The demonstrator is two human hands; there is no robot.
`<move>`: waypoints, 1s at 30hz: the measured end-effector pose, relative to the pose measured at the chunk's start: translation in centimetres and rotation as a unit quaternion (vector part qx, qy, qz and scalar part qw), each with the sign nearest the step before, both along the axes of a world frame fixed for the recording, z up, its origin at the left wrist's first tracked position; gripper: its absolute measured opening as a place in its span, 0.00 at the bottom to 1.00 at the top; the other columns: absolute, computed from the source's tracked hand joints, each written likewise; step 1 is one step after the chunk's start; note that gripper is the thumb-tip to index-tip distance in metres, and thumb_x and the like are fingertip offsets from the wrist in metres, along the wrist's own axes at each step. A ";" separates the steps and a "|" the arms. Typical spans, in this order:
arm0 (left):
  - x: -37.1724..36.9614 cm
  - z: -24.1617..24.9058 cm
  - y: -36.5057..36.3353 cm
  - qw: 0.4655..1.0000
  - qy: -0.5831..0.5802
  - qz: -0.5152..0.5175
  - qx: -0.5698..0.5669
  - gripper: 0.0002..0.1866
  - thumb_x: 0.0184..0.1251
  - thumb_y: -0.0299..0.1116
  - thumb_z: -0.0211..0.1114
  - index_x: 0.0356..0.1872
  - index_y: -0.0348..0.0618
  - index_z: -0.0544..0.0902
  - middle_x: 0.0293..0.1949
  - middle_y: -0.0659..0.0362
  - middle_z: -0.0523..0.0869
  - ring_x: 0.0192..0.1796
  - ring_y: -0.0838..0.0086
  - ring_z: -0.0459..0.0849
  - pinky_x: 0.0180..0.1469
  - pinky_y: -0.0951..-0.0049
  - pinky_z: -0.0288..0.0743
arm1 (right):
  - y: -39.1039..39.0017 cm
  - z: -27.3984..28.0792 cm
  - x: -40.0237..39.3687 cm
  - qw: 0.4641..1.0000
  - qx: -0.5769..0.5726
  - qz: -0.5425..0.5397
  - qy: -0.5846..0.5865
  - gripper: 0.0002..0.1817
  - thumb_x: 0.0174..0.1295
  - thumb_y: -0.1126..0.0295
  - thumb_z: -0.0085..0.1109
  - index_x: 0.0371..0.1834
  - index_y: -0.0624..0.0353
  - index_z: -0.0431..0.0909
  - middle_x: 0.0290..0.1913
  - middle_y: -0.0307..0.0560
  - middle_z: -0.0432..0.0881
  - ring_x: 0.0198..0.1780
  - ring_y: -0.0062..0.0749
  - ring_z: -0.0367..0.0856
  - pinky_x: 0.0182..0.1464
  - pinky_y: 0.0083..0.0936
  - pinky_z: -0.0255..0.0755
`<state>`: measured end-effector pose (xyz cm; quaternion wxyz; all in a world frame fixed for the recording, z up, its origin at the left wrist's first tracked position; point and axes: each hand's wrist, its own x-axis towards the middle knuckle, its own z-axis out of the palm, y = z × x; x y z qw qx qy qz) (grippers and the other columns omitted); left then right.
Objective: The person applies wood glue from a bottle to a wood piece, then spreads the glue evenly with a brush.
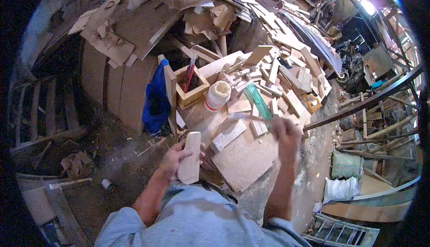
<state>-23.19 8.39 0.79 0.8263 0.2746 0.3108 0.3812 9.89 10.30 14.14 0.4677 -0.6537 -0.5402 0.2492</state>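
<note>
My left hand is wrapped round a pale wooden block with a tapered top, just in front of my body. My right hand is closed over the right part of the workbench, round the end of a thin tool that is blurred and points left. An open white jar stands on the bench beyond my hands. Between the hands a wood block lies on the board. A green strip lies just beyond my right hand.
A wooden box with a red-handled tool stands left of the jar. Many wood offcuts are heaped at the back right. Blue cloth hangs at the bench's left edge. A dark metal bar crosses at right.
</note>
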 end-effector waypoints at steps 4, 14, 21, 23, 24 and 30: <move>2.0 0.2 -0.4 0.998 0.016 0.030 0.052 0.30 0.66 0.28 0.59 0.71 0.36 0.73 0.58 0.49 0.85 0.53 0.63 0.88 0.58 0.62 0.84 | -5.1 -9.0 0.2 0.973 -0.041 -0.028 0.224 0.08 0.76 0.70 0.59 0.43 0.64 0.83 0.29 0.37 0.79 0.24 0.15 0.70 0.25 0.16 0.59; 3.1 -1.7 -0.2 0.972 0.121 -0.051 0.197 0.33 0.64 0.26 0.61 0.74 0.38 0.71 0.53 0.54 0.88 0.54 0.71 0.84 0.61 0.68 0.76 | -6.2 -10.6 -1.2 0.976 -0.030 -0.046 0.211 0.07 0.76 0.73 0.59 0.47 0.66 0.83 0.31 0.40 0.81 0.28 0.17 0.74 0.28 0.17 0.67; 2.6 -1.1 -0.4 0.972 0.117 -0.054 0.196 0.34 0.64 0.26 0.61 0.75 0.39 0.69 0.54 0.54 0.87 0.56 0.72 0.83 0.63 0.68 0.75 | -7.3 -10.4 -1.0 0.996 0.018 0.035 0.084 0.07 0.72 0.80 0.59 0.49 0.67 0.83 0.35 0.43 0.84 0.31 0.21 0.78 0.34 0.20 0.73; 2.4 -1.3 -0.4 0.970 0.126 -0.053 0.199 0.35 0.64 0.26 0.61 0.76 0.39 0.69 0.54 0.54 0.87 0.57 0.71 0.83 0.63 0.68 0.75 | -7.6 -10.6 -1.2 0.995 0.035 0.034 0.086 0.08 0.72 0.81 0.58 0.51 0.68 0.83 0.33 0.42 0.83 0.32 0.20 0.78 0.35 0.19 0.74; 2.3 -1.4 -0.5 0.970 0.131 -0.054 0.200 0.35 0.64 0.26 0.61 0.76 0.39 0.68 0.55 0.54 0.87 0.57 0.71 0.83 0.63 0.68 0.75 | -7.7 -10.8 -1.3 0.995 0.043 0.032 0.087 0.08 0.72 0.82 0.58 0.51 0.68 0.83 0.33 0.42 0.83 0.33 0.20 0.78 0.36 0.18 0.74; 2.3 -0.9 -0.8 0.978 0.117 -0.044 0.168 0.35 0.64 0.26 0.62 0.75 0.38 0.69 0.55 0.53 0.87 0.56 0.71 0.84 0.62 0.68 0.76 | -7.9 -11.0 -1.7 0.994 0.051 0.008 0.097 0.08 0.71 0.83 0.59 0.51 0.68 0.84 0.33 0.43 0.84 0.33 0.20 0.80 0.36 0.18 0.75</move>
